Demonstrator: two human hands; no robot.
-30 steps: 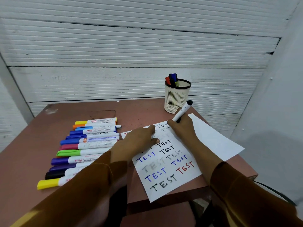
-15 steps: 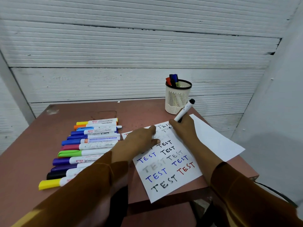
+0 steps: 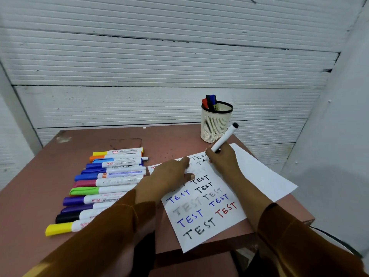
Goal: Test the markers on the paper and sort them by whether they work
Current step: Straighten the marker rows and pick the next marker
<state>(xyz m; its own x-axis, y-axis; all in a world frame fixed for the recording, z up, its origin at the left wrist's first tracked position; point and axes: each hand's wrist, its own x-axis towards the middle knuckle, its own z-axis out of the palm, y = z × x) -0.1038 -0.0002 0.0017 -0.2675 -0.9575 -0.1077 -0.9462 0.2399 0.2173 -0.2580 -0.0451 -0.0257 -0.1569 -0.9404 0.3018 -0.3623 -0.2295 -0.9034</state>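
Reddish-brown tabletop (image 3: 60, 176): my left hand (image 3: 169, 176) still flat on the white paper sheet (image 3: 259, 176), right hand (image 3: 221, 158) gripping the black-capped white marker (image 3: 223, 139), a new dark "T" added—it writes.

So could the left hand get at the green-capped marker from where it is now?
Probably yes: the left hand presses flat on the paper, holding nothing, and the green-capped marker lies uncovered in the row just beside it.

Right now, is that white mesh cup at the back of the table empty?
No, the white mesh cup holds a few markers, with red, black and blue caps sticking up above its dark rim.
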